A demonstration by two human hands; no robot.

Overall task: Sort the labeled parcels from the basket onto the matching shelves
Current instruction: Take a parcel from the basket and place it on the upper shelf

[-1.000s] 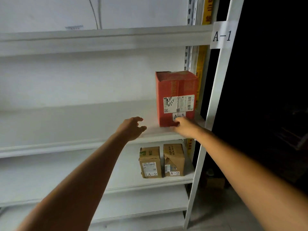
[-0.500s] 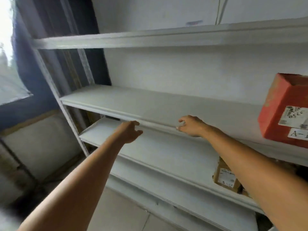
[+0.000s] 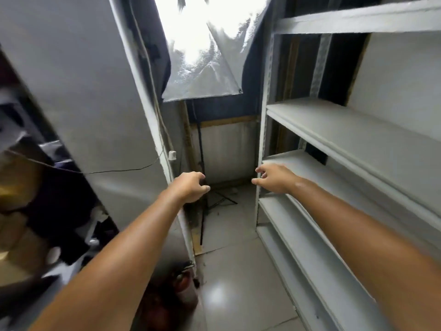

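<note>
Shelves (image 3: pixel 358 132) run down the right side: a grey metal unit with flat boards stacked one over another, all the boards in view bare, front edges slanting towards the lower right. Its front left post (image 3: pixel 262 130) stands upright near the frame's middle. No parcel or basket in view.

Right hand (image 3: pixel 275 179) is stretched out at the front left corner of a middle shelf, partly over the post, fingers loosely curled and a bit apart, gripping nothing; can't tell whether it touches the shelf edge. Left hand (image 3: pixel 191 186) is level with it, well left of the post, in front of the edge of a grey panel (image 3: pixel 83 91), fingers loosely curled, thumb forward, holding nothing. The two hands are apart, with a gap between them. Both forearms are bare and come in from the bottom corners.

Through the gap between panel and shelves: a shiny sheet (image 3: pixel 202 68) hangs up top, very bright behind it, and a thin black stand (image 3: pixel 202 206) sits on the tiled floor (image 3: pixel 238 271). A thin cable (image 3: pixel 119 171) crosses the panel. A red object (image 3: pixel 176 290) sits low by the panel's foot, blurred. Dark clutter (image 3: pixel 35 199) at far left, too blurred to name
</note>
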